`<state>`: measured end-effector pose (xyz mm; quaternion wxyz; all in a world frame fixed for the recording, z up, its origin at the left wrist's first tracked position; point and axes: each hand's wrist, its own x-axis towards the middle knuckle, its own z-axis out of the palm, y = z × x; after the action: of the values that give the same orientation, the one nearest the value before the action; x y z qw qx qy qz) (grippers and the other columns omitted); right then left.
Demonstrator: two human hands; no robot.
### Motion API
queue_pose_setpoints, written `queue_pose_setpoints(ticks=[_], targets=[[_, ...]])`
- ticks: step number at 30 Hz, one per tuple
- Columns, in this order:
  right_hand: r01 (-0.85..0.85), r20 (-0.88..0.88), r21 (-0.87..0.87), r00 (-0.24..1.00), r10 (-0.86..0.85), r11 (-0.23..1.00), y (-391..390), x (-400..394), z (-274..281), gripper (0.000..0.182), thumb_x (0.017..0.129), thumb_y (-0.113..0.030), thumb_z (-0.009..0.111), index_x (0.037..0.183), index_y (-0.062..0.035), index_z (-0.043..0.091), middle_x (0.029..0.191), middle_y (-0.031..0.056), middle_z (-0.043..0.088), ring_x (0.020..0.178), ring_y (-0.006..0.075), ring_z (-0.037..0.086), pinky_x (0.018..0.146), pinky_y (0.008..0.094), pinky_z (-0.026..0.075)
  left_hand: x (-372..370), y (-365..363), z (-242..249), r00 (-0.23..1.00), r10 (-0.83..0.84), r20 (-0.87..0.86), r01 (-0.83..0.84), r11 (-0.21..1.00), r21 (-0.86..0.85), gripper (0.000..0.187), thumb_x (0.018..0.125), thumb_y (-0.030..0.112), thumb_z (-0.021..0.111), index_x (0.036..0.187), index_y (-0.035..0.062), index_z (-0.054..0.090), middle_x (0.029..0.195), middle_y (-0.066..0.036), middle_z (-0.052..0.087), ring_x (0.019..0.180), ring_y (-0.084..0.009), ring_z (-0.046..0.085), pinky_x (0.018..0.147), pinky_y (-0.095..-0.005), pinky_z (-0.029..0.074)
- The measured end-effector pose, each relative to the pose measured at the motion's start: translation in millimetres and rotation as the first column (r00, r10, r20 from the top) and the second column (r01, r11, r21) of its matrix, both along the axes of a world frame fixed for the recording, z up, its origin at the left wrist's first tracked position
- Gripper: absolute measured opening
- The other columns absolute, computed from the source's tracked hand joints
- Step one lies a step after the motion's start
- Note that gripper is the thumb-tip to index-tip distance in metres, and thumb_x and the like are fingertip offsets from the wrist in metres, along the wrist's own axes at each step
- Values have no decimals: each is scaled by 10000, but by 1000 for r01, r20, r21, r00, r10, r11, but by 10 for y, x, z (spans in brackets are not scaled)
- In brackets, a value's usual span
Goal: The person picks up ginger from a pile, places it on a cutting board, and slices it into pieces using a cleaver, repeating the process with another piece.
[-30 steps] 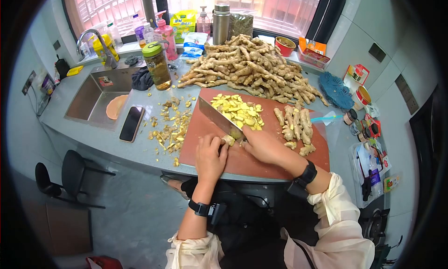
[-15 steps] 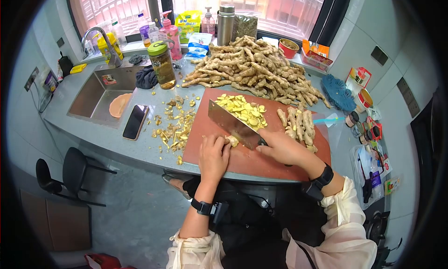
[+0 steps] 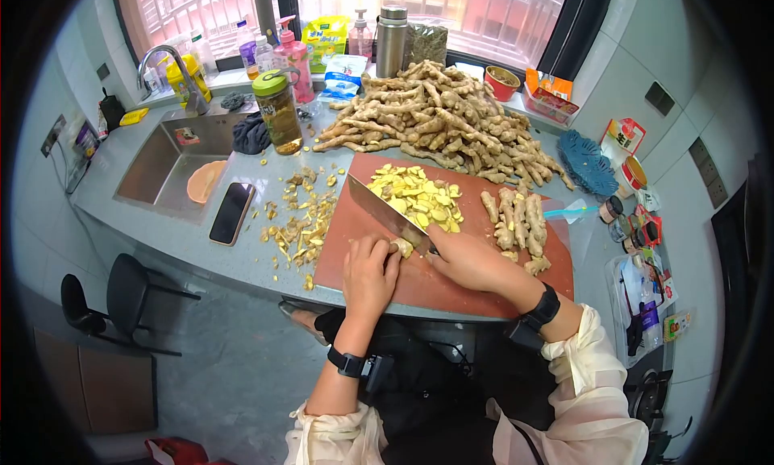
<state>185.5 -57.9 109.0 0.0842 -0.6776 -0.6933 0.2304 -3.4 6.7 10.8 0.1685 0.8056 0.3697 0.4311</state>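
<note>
My left hand [image 3: 371, 273] pinches a small ginger piece [image 3: 402, 247] against the reddish-brown cutting board [image 3: 476, 292]. My right hand [image 3: 463, 259] is closed round the handle of a wide cleaver [image 3: 385, 210], whose blade slants up to the left, beside that piece. Behind the blade lies a heap of yellow ginger slices [image 3: 423, 193]. Several unsliced ginger pieces [image 3: 516, 222] rest on the board's right part. Peel scraps [image 3: 302, 227] are scattered on the counter left of the board.
A big ginger pile [image 3: 443, 118] rises behind the board. At the left are a sink [image 3: 153, 163], a phone [image 3: 232, 213] and a green-lidded bottle [image 3: 278, 114]. A blue dish [image 3: 587, 163], small jars [image 3: 619, 228] and a clear tray [image 3: 625, 304] line the right side.
My right hand and the cleaver have shifted slightly to the left, and the blade is nearer the held piece. My left hand has hardly moved.
</note>
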Motion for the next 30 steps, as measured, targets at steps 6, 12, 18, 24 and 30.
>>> queue_pose_setpoints(ticks=[6, 12, 18, 24, 30], targets=[[1, 32, -8, 1000, -1, 1000, -78, 52, 30, 326, 1000, -213, 626, 1161, 19, 464, 935, 306, 683, 907, 505, 667, 783, 586, 504, -5, -2, -18, 1000, 7, -4, -7, 1000, 16, 119, 871, 128, 768, 940, 75, 687, 1084, -62, 663, 1043, -312, 612, 877, -435, 484], [18, 56, -21, 998, -17, 1000, -238, 33, 85, 316, 1007, -222, 620, 1138, 20, 465, 932, 302, 691, 912, 510, 669, 795, 585, 516, 5, -1, -6, 1000, 6, -16, -6, 1000, -10, 117, 872, 130, 767, 934, 76, 683, 1091, -62, 662, 1043, -310, 611, 871, -436, 480], [3, 4, 96, 1000, -3, 995, 82, -69, -161, 296, 1012, -231, 611, 1099, 24, 487, 923, 301, 698, 904, 511, 677, 783, 584, 529, 1, 1, -25, 1000, 7, -21, -7, 1000, 12, 126, 865, 131, 774, 930, 78, 680, 1094, -64, 659, 1044, -311, 611, 859, -440, 479], [45, -12, 45, 999, -44, 998, 40, -120, -61, 331, 1003, -219, 627, 1137, 37, 465, 951, 312, 683, 930, 511, 662, 811, 576, 516, -5, -5, -31, 1000, 21, -2, -21, 1000, 9, 135, 862, 134, 777, 931, 78, 676, 1091, -66, 658, 1045, -317, 611, 866, -440, 481], [32, -11, 39, 999, -32, 999, -374, 137, 44, 353, 1004, -264, 630, 1163, 25, 505, 991, 308, 695, 951, 510, 669, 836, 594, 515, -1, -11, -37, 1000, 26, 1, -26, 1000, 6, 131, 866, 136, 774, 930, 78, 675, 1080, -69, 655, 1038, -322, 610, 866, -443, 482]])
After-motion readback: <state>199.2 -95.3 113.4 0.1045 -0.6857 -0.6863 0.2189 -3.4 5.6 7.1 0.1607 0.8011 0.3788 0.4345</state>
